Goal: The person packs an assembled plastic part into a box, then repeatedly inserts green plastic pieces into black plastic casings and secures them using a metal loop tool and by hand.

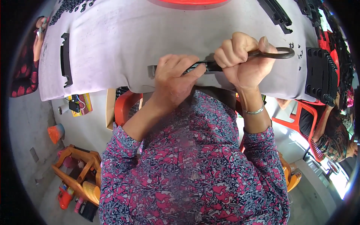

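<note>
A long, narrow black plastic part [213, 66] lies along the near edge of the cloth-covered table. My left hand [175, 77] is closed over it, thumb and fingers pinching its middle, and its left end sticks out past my knuckles. My right hand [244, 60] makes a fist around a tool with a dark loop handle [288, 54]. The loop juts out to the right under my thumb. The tool's working end is hidden by my fist, close to the part's right end; whether they touch, I cannot tell.
A similar black part [66, 60] lies at the left, with small black pieces [71, 6] beyond. A red basin [193, 2] stands at the far edge. Stacked black parts [320, 75] lie right, near a red chair [296, 118]. Other people sit at both sides.
</note>
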{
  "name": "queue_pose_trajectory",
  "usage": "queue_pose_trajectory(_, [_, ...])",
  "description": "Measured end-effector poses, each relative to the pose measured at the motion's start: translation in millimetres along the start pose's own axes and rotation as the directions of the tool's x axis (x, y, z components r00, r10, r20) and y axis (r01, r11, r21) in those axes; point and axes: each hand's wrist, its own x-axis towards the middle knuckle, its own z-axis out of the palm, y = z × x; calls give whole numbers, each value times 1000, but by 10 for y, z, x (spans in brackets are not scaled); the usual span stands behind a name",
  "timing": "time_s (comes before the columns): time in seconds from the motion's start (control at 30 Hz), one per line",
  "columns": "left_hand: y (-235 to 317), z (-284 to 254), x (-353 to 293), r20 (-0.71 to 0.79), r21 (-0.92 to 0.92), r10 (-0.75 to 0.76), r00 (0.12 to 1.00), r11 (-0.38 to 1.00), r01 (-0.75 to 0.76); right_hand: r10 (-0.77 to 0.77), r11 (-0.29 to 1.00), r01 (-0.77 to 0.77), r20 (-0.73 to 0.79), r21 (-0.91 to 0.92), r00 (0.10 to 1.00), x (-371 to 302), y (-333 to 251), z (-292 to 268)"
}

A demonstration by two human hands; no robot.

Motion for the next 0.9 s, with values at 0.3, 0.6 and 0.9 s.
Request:
queue_pose_trajectory(0.3, [-10, -19, -7, 41, 2, -2, 999, 1000, 2, -45, 988, 47, -17, 145, 999, -28, -79, -31])
queue_pose_trajectory(0.6, [-7, -18, -9, 56, 2, -11, 998, 1000, 10, -24, 999, 26, 75, -32, 997, -33, -57, -55])
queue_pose_trajectory(0.9, [23, -3, 20, 6, -7, -29, 1000, 1000, 29, -49, 998, 51, 46, -43, 998, -37, 57, -5])
